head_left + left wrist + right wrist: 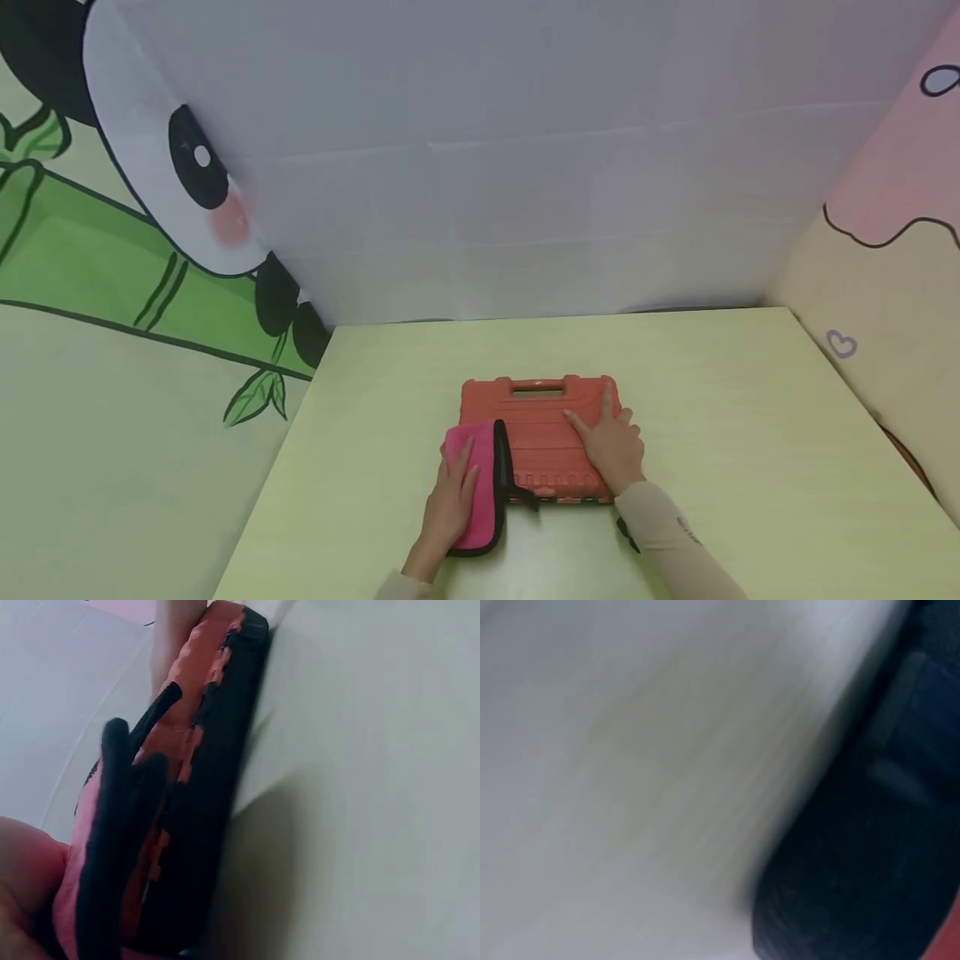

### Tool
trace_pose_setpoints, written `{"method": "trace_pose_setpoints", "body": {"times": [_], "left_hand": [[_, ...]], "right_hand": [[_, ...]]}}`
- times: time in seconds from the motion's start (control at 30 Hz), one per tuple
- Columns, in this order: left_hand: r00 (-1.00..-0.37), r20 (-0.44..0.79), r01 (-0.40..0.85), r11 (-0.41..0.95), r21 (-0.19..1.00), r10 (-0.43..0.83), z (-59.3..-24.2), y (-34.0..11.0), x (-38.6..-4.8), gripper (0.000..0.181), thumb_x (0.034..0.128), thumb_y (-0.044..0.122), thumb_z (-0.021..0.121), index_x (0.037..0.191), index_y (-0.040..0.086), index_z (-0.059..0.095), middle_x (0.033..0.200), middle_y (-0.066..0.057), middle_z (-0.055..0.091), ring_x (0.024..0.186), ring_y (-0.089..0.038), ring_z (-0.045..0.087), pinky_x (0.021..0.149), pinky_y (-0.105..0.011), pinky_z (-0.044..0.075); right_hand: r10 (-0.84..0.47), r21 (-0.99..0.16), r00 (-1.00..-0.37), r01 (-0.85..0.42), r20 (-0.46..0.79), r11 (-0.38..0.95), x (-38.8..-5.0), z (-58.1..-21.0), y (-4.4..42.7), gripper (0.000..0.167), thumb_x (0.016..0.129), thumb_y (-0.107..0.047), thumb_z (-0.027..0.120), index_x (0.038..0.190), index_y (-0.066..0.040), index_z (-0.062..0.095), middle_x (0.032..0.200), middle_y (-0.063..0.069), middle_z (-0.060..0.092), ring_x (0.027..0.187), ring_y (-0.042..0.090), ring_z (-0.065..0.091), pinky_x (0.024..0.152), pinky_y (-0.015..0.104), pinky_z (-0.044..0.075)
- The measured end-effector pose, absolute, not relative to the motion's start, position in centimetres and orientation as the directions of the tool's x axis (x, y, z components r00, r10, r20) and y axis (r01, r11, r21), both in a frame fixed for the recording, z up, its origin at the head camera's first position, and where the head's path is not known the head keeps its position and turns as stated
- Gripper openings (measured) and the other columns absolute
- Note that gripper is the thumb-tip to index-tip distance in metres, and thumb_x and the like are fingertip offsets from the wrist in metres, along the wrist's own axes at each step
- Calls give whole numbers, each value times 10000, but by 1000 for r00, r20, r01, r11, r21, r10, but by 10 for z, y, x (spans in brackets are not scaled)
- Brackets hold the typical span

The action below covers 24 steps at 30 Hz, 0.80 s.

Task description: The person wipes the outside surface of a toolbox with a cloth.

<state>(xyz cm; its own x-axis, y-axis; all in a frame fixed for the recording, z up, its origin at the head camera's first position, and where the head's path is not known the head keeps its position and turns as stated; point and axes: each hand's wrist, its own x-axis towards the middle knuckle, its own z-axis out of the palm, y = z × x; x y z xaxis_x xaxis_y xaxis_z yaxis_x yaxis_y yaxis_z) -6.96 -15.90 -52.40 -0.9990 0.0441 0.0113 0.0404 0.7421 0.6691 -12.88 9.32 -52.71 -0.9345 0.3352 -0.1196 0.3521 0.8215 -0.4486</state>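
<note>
A folded pink cloth (483,492) with black edging lies over the left part of an orange-red plastic case (543,433), and part of it extends past the case's front edge. My left hand (453,496) rests on the cloth with fingers extended. On the case's right part lies my right hand (617,450), thumb and index finger spread, the other fingers by the right edge. In the left wrist view the case's black lower side (202,802) shows beside the cloth's black edging (109,847). A dark corner of the case (840,885) fills the right of the blurred right wrist view.
The case sits on a pale yellow table (360,417), its handle toward the back. A grey-white wall panel (525,208) rises behind the table, with cartoon-printed panels at left and right. A small dark object (627,535) shows beside the right sleeve.
</note>
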Motion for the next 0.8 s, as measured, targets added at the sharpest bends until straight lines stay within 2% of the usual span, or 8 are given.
{"method": "trace_pose_setpoints", "body": {"times": [0.13, 0.3, 0.4, 0.6, 0.8], "left_hand": [[-999, 34, 42, 745, 666, 26, -527, -155, -67, 463, 971, 336, 416, 1415, 214, 372, 1460, -282, 254, 1166, -496, 468, 851, -601, 437], [-999, 36, 21, 758, 652, -3, -527, -148, -76, 491, 956, 323, 452, 1418, 183, 363, 1436, -301, 283, 1097, -506, 513, 820, -592, 452], [-999, 50, 28, 769, 639, -5, -527, -141, -88, 504, 952, 308, 459, 1420, 155, 354, 1420, -321, 295, 1044, -517, 536, 792, -588, 461], [-999, 25, 40, 806, 590, 31, -527, -133, -122, 531, 953, 317, 455, 1437, 150, 316, 1409, -335, 296, 968, -506, 570, 749, -563, 480], [-999, -8, 27, 823, 568, 38, -525, -127, -164, 537, 960, 325, 437, 1452, 175, 282, 1404, -336, 308, 1095, -511, 510, 811, -569, 463]], "right_hand": [[342, -460, -934, 350, -103, 816, -134, -530, 97, 1077, 775, -766, 385, 1459, -7, 45, 1113, 289, 431, 804, 384, 503, 540, 424, 432], [344, -469, -936, 339, -78, 816, -139, -533, 100, 1036, 776, -741, 426, 1306, 123, 210, 1017, 274, 450, 790, 383, 511, 520, 423, 441], [338, -472, -939, 325, -61, 819, -144, -533, 104, 962, 775, -728, 450, 1197, 121, 283, 926, 245, 446, 733, 359, 504, 498, 408, 429], [318, -468, -947, 305, -52, 829, -156, -536, 113, 951, 755, -760, 441, 1123, 109, 326, 876, 217, 443, 713, 339, 505, 483, 385, 419], [293, -465, -955, 277, -39, 841, -171, -539, 121, 943, 757, -750, 449, 1122, 111, 330, 875, 220, 450, 708, 336, 510, 480, 383, 423]]}}
